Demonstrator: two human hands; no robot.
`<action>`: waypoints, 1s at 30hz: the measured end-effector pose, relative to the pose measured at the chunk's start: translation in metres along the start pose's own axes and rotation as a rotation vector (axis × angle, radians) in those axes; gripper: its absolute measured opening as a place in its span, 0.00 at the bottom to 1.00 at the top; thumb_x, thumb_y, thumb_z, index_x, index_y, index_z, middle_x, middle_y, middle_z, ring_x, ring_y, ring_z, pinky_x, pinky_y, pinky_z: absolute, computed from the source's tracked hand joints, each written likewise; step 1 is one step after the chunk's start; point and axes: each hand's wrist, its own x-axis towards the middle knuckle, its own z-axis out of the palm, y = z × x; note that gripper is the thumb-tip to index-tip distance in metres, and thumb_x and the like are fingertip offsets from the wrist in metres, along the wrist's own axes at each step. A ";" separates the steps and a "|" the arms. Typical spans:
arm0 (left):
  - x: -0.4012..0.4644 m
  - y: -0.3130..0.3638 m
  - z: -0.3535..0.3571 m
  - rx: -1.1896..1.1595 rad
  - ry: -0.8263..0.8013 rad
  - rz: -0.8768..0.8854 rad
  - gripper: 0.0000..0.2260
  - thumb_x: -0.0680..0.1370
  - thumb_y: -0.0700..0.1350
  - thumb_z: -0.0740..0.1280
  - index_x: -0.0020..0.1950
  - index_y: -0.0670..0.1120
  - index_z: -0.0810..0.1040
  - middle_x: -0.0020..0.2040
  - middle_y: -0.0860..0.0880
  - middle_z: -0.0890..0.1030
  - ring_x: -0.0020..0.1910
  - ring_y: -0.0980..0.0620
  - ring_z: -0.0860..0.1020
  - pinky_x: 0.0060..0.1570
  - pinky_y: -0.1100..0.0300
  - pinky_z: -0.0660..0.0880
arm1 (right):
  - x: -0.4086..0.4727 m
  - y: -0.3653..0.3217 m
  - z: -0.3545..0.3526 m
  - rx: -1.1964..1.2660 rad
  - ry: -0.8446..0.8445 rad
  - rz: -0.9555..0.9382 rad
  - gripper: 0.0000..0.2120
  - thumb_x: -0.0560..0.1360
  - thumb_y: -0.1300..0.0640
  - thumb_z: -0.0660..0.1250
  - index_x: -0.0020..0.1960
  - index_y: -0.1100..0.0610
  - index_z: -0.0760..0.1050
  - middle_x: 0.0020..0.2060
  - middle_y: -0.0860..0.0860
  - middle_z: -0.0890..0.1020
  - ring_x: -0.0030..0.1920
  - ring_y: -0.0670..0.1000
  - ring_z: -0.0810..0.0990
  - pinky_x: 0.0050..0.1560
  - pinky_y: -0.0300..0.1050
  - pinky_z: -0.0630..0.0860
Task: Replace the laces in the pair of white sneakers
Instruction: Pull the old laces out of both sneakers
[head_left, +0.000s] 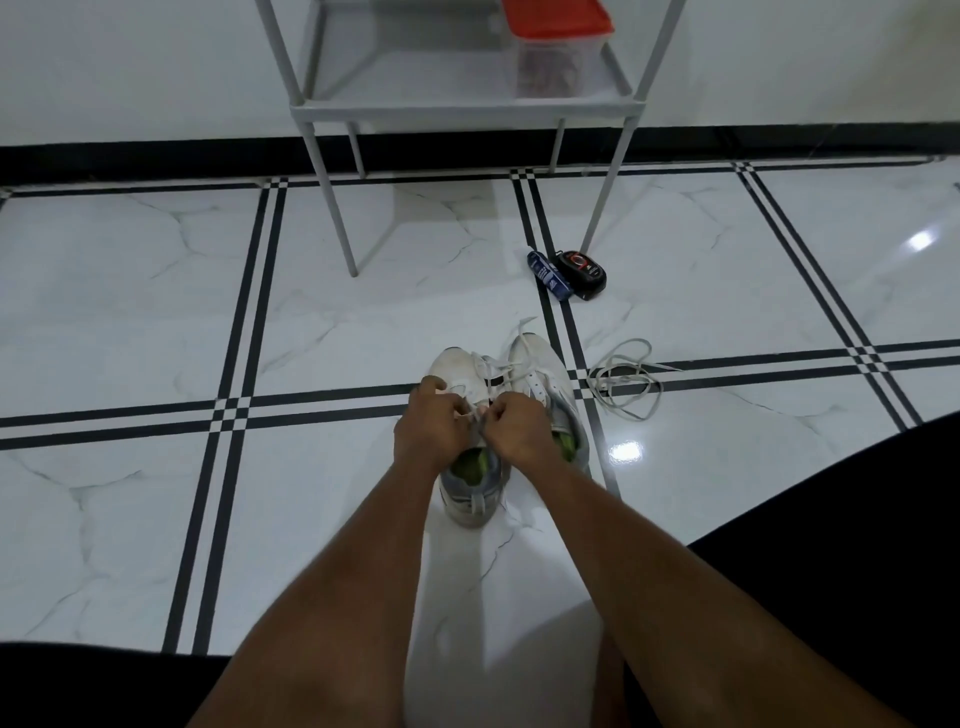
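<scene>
Head view. The pair of white sneakers (511, 410) stood side by side on the tiled floor (156, 322), toes toward 12 o'clock, directly ahead of the person. Both hands worked at the throat of the left sneaker (470, 467). The left hand (423, 431) had its fingers curled, pinching a lace (475, 415); the right hand (517, 428) was likewise clenched on the same lace, close beside it. Judgement: the step was threading or drawing lace through the eyelets; even tension on both ends and a flat, untwisted lace would serve best. A loose lace (626, 379) lay coiled at 3 o'clock of the sneakers, apart from them.
</scene>
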 end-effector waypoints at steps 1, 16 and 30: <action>0.004 0.000 0.004 -0.013 0.013 0.003 0.08 0.76 0.51 0.74 0.53 0.51 0.86 0.68 0.53 0.71 0.62 0.50 0.75 0.55 0.51 0.78 | 0.000 0.001 0.000 -0.007 -0.003 -0.004 0.10 0.81 0.53 0.68 0.44 0.58 0.81 0.39 0.53 0.84 0.42 0.54 0.82 0.45 0.48 0.80; 0.004 0.000 -0.001 0.179 0.069 0.131 0.12 0.76 0.56 0.72 0.56 0.53 0.87 0.77 0.46 0.69 0.76 0.45 0.66 0.74 0.47 0.65 | -0.001 0.003 -0.002 0.001 0.002 -0.011 0.12 0.80 0.55 0.69 0.39 0.58 0.80 0.34 0.53 0.82 0.38 0.53 0.82 0.44 0.48 0.81; -0.002 -0.007 -0.026 0.014 0.427 -0.089 0.20 0.77 0.59 0.71 0.66 0.52 0.77 0.74 0.41 0.67 0.74 0.39 0.66 0.70 0.41 0.68 | -0.006 0.002 -0.005 -0.006 -0.034 0.001 0.11 0.80 0.50 0.67 0.42 0.55 0.77 0.38 0.51 0.82 0.42 0.53 0.82 0.45 0.49 0.80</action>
